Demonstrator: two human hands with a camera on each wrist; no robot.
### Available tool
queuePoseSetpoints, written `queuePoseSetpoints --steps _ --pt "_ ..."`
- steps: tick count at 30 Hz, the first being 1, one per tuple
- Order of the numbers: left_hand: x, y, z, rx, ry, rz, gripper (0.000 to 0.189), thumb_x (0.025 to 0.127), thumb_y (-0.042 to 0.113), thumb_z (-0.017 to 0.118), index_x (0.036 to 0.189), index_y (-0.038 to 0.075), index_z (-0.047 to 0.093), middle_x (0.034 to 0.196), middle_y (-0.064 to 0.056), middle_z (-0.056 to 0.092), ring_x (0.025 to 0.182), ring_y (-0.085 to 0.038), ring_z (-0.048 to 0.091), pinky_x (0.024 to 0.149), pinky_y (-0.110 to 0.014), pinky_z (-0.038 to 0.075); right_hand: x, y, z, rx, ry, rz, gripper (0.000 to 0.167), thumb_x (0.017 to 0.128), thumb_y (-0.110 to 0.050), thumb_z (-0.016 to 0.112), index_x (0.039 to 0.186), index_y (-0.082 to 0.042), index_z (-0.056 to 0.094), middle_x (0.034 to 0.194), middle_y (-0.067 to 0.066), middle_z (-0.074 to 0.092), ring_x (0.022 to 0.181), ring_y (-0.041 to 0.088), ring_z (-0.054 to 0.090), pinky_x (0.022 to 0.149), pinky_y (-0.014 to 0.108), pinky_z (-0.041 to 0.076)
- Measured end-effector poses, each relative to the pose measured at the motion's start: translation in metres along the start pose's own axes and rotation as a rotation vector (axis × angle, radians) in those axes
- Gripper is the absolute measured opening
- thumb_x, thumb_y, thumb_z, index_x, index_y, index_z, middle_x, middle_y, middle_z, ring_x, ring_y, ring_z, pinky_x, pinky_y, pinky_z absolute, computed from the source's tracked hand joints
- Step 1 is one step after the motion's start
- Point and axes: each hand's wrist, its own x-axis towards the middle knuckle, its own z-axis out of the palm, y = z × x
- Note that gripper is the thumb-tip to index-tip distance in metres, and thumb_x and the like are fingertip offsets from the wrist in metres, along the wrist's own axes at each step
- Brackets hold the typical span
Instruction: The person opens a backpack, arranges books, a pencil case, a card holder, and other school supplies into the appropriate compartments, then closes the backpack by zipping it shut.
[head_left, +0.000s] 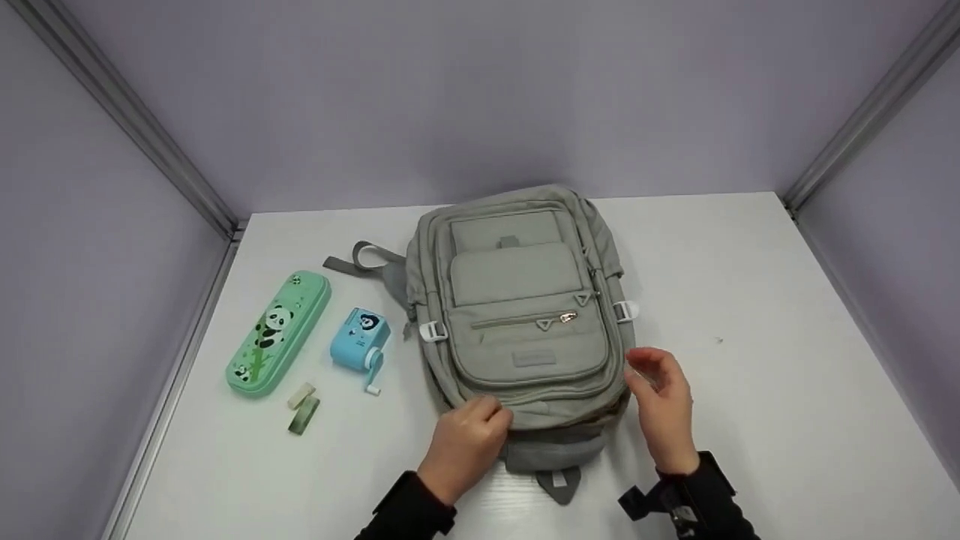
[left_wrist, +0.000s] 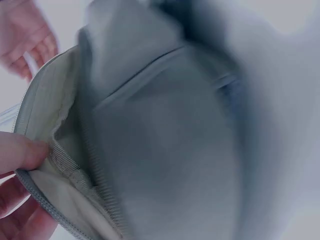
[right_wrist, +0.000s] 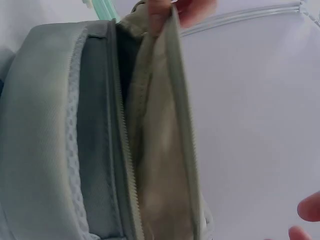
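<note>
A grey-green backpack [head_left: 517,274] lies front up on the white table, its top end nearest the person. My left hand [head_left: 466,444] pinches the zippered edge of its opening between thumb and fingers. That edge is lifted, and in the right wrist view the beige lining [right_wrist: 162,150] shows between two rows of zipper teeth [right_wrist: 127,150]. Beside the bag's right edge is my right hand [head_left: 664,409], fingers loosely bent and holding nothing. The grey back panel [left_wrist: 170,150] fills much of the left wrist view, blurred on its right side.
Left of the backpack lie a green panda pencil case [head_left: 279,334], a blue crank pencil sharpener [head_left: 360,339] and two small blocks, one pale [head_left: 301,395], one green [head_left: 304,416]. A loose strap [head_left: 360,264] extends from the bag's left side. Panels [head_left: 480,97] enclose the table.
</note>
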Motion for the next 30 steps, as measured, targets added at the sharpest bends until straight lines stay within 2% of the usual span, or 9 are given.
queuePoseSetpoints --steps 9,14,16,18,20,23,26,28,30 --pt "-0.015 0.001 0.009 -0.075 -0.064 -0.005 0.017 0.078 0.015 0.082 0.082 0.019 0.066 0.08 0.006 0.06 0.072 -0.007 0.06 0.059 -0.02 0.049 -0.006 0.01 0.007 -0.168 -0.138 -0.089 0.022 0.096 0.001 0.055 0.117 0.008 0.058 0.113 0.014 0.064 0.1 -0.007 0.054 0.085 0.015 0.045" --pt "-0.015 -0.014 0.005 -0.206 -0.034 -0.053 0.017 0.079 0.021 0.084 0.088 0.018 0.07 0.085 0.005 0.064 0.076 -0.007 0.061 0.066 -0.02 0.05 -0.007 0.015 0.009 -0.281 -0.2 -0.207 0.018 0.094 0.001 0.06 0.111 0.007 0.063 0.109 0.02 0.066 0.088 -0.007 0.056 0.077 0.015 0.048" --pt "-0.012 -0.029 0.004 -0.234 -0.004 -0.141 0.012 0.081 0.017 0.081 0.089 0.015 0.072 0.085 0.002 0.065 0.076 -0.01 0.063 0.067 -0.021 0.051 -0.008 0.017 0.009 -0.34 -0.217 -0.254 0.018 0.092 0.001 0.062 0.109 0.004 0.064 0.107 0.019 0.066 0.078 -0.005 0.055 0.07 0.017 0.047" --pt "-0.006 -0.049 0.003 -0.224 -0.006 -0.287 0.008 0.084 0.012 0.077 0.09 0.01 0.072 0.086 -0.002 0.066 0.078 -0.014 0.064 0.068 -0.025 0.054 -0.009 0.019 0.01 -0.422 -0.226 -0.316 0.018 0.091 0.0 0.065 0.109 0.001 0.066 0.106 0.016 0.067 0.076 0.003 0.058 0.07 0.022 0.047" --pt "0.002 -0.071 0.003 -0.192 -0.056 -0.462 0.008 0.087 0.01 0.073 0.094 0.005 0.072 0.091 -0.008 0.067 0.082 -0.021 0.066 0.071 -0.032 0.056 -0.01 0.019 0.011 -0.492 -0.241 -0.372 0.018 0.09 -0.002 0.067 0.109 -0.002 0.066 0.106 0.012 0.067 0.082 0.014 0.062 0.076 0.029 0.048" --pt "0.015 -0.102 0.005 -0.119 -0.211 -0.667 0.015 0.091 0.008 0.068 0.101 -0.002 0.071 0.099 -0.018 0.067 0.09 -0.031 0.068 0.077 -0.043 0.057 -0.011 0.021 0.014 -0.564 -0.277 -0.454 0.017 0.089 -0.004 0.07 0.106 -0.005 0.067 0.105 0.007 0.068 0.1 0.025 0.063 0.088 0.039 0.048" --pt "0.026 -0.124 0.01 -0.069 -0.373 -0.769 0.016 0.093 0.006 0.063 0.103 -0.005 0.07 0.104 -0.022 0.067 0.093 -0.039 0.067 0.076 -0.05 0.057 -0.012 0.023 0.017 -0.59 -0.35 -0.516 0.019 0.086 -0.006 0.074 0.103 -0.008 0.067 0.104 0.003 0.068 0.101 0.023 0.063 0.089 0.04 0.049" --pt "0.031 -0.133 0.016 -0.044 -0.482 -0.809 0.018 0.095 0.005 0.058 0.105 -0.004 0.071 0.107 -0.023 0.066 0.097 -0.042 0.066 0.077 -0.052 0.057 -0.014 0.025 0.019 -0.614 -0.415 -0.566 0.022 0.084 -0.011 0.077 0.103 -0.01 0.067 0.105 0.0 0.067 0.1 0.02 0.063 0.089 0.039 0.049" --pt "0.034 -0.139 0.021 -0.03 -0.551 -0.838 0.021 0.097 0.004 0.054 0.106 -0.002 0.072 0.109 -0.023 0.066 0.1 -0.044 0.064 0.078 -0.055 0.057 -0.017 0.027 0.02 -0.655 -0.485 -0.606 0.027 0.081 -0.016 0.081 0.104 -0.013 0.067 0.107 -0.002 0.067 0.1 0.018 0.063 0.088 0.038 0.049"
